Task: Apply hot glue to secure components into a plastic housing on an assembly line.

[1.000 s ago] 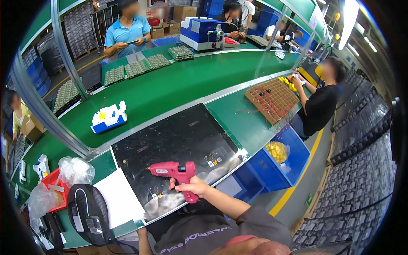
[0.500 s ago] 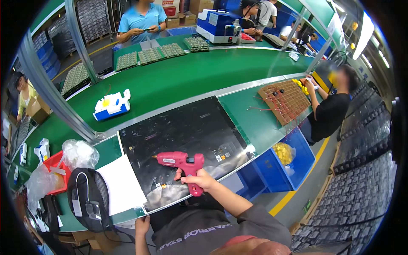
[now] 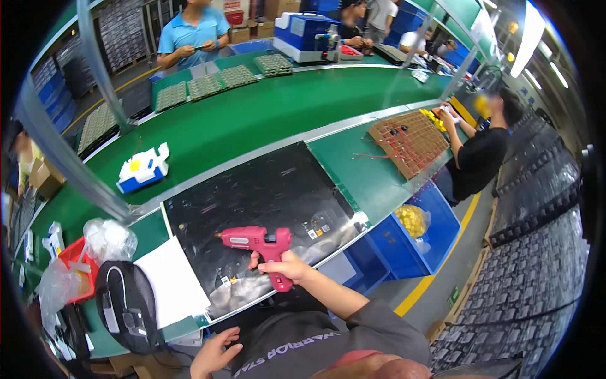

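Observation:
My right hand (image 3: 287, 266) is wrapped round the handle of a red hot glue gun (image 3: 255, 239), with the forefinger by its trigger. The gun's brass-coloured nozzle points left over a black work mat (image 3: 252, 189). Below the table edge, close to my torso, my left hand (image 3: 216, 352) is empty, its fingers loosely apart. A blue and white plastic unit (image 3: 144, 169) with a yellow part inside sits on the green belt (image 3: 221, 126), beyond the mat. White paper (image 3: 172, 284) lies to the left of the mat.
At the left are a black mesh bag (image 3: 126, 297), a red bin (image 3: 77, 271) and clear plastic bags (image 3: 110, 240). A brown gridded board (image 3: 410, 145) with red wires lies to the right, near a seated co-worker (image 3: 486, 151). Blue crates (image 3: 429, 234) stand below the table edge. Trays (image 3: 221, 79) line the far side.
My left hand has come further into view below the table edge, its fingers now spread. The right hand keeps the glue gun over the mat. The whole view has shifted slightly.

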Demonstrator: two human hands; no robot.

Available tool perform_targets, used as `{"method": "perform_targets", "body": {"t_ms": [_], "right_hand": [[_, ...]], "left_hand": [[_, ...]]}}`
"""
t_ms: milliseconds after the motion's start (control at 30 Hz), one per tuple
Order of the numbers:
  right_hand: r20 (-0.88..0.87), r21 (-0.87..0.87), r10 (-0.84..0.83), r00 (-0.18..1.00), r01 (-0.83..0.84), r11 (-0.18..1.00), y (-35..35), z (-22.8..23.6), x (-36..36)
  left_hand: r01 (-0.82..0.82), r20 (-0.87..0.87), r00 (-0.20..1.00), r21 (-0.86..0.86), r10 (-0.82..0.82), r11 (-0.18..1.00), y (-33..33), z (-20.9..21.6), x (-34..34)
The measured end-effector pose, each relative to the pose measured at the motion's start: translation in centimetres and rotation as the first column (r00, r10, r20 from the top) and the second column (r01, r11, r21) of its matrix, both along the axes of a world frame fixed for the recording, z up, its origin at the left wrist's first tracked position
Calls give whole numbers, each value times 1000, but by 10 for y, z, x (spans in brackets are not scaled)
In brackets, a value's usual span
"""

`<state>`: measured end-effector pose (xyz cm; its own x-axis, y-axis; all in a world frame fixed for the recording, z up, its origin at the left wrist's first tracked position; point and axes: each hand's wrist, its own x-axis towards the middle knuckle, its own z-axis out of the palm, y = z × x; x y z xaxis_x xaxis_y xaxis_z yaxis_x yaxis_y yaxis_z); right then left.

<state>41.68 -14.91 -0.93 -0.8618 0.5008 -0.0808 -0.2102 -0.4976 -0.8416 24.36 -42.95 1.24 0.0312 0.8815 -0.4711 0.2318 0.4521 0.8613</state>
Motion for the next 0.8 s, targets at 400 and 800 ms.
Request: {"method": "perform_targets", "body": {"t_ms": [400, 800], "right_hand": [[-3, 32, -116, 993, 116, 993, 12, -1, 1], [-5, 44, -160, 987, 160, 986, 5, 7, -4]], "left_hand": [[-369, -128, 767, 713, 628, 596, 197, 45, -119], [-47, -787, 394, 498, 474, 866, 353, -3, -286]]}}
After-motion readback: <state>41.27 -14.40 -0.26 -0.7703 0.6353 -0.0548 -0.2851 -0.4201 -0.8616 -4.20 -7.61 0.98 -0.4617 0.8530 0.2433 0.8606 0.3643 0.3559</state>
